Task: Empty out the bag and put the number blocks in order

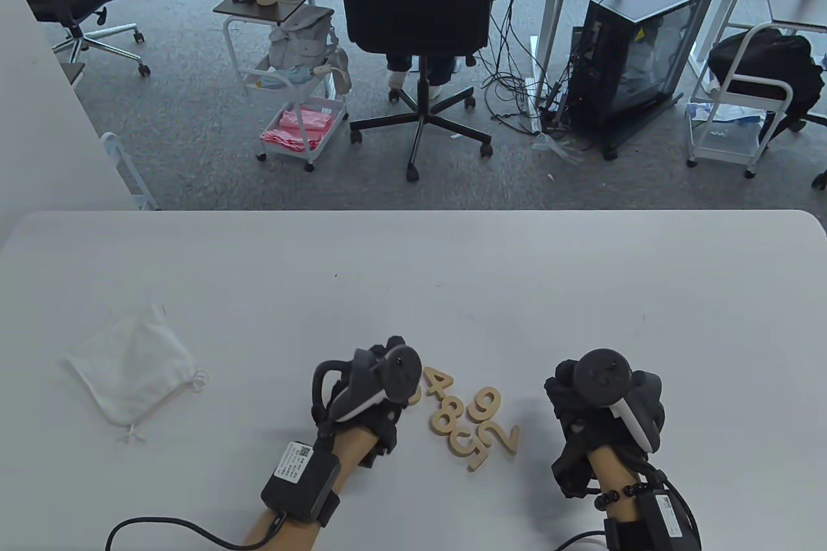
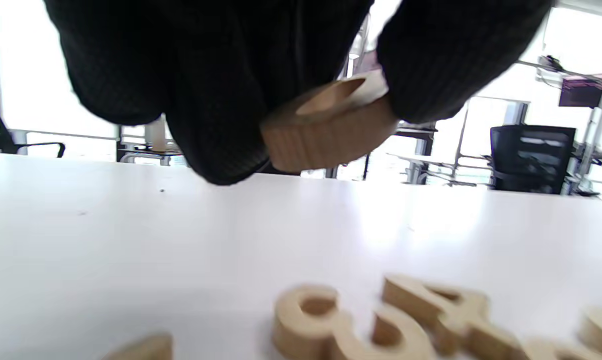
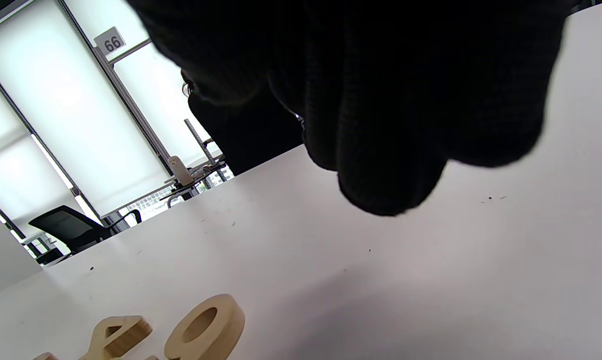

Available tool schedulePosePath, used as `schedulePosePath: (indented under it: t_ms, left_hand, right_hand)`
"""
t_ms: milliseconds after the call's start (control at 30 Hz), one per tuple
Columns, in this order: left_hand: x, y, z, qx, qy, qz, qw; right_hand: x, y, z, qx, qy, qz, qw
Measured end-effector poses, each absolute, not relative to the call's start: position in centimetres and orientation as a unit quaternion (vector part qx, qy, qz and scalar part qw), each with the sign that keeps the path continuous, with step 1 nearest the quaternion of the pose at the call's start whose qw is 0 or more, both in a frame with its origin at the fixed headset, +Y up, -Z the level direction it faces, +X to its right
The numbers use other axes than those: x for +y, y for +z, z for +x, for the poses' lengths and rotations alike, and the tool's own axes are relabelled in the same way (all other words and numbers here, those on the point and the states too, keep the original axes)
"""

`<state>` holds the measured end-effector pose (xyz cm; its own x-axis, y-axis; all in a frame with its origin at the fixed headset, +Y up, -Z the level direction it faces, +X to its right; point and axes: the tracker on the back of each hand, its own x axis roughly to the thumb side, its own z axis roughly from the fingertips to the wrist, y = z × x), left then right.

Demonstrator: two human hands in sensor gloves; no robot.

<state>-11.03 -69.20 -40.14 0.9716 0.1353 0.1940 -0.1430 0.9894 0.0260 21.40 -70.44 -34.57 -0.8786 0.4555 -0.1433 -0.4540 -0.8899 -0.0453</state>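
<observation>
Wooden number blocks [image 1: 471,418] lie jumbled on the worktop [image 1: 413,280], bag [image 1: 129,370] emptied; left hand [image 1: 368,393] pinches one block [image 2: 331,125], right hand [image 1: 604,415] loosely curled, ordering unstarted.

Setting: open-plan office
Evidence: swivel chairs [image 1: 413,28], desks with trailing cables [image 1: 510,60], computer tower [image 1: 636,53], grey carpet [image 1: 194,118], rolling carts [image 1: 294,73]

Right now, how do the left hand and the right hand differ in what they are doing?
The left hand pinches a wooden block above the table; the right hand holds nothing. The left hand is at the pile of number blocks; the right hand stays apart from it. Both wear dark gloves with trackers.
</observation>
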Motion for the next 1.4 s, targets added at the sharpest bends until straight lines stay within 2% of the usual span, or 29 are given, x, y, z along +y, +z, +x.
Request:
schedulePosePath:
  t_ms: [100,233,467,667,900,1133,1233,1400]
  left_hand:
    - [-68.5,-43.2,-13.3,-0.052,0.069,0.009,0.996]
    - [-69.5,-46.6,-14.6,-0.008,0.04,-0.026,0.999]
    - [-72.9,-50.5,-14.2,0.033,0.009,-0.082,0.996]
    - [-75.3,-52.1,-13.3,0.043,-0.034,-0.122,0.991]
    - [-75.3,-52.5,-13.1,0.045,-0.045,-0.133,0.989]
    - [-75.0,-52.1,-14.8,0.048,0.005,-0.149,0.988]
    - [-74.0,-51.3,-15.9,0.047,0.035,-0.134,0.989]
    - [-70.5,-48.0,-17.9,0.016,0.066,-0.077,0.995]
  right_hand:
    - [-70.4,-34.6,21.5,-0.007,0.968,-0.076,0.238]
    - [-70.4,-34.6,21.5,-0.009,0.967,-0.077,0.241]
    - [-70.4,-34.6,21.6,-0.007,0.966,-0.078,0.245]
    - [-70.5,-34.7,21.6,-0.002,0.966,-0.076,0.246]
    - [-70.5,-34.8,21.6,0.0,0.965,-0.072,0.251]
    - [-70.8,-34.8,21.5,0.008,0.966,-0.077,0.248]
    - [-70.7,-34.7,21.2,0.001,0.967,-0.071,0.246]
    - [-70.3,-34.3,20.3,-0.012,0.969,-0.05,0.243]
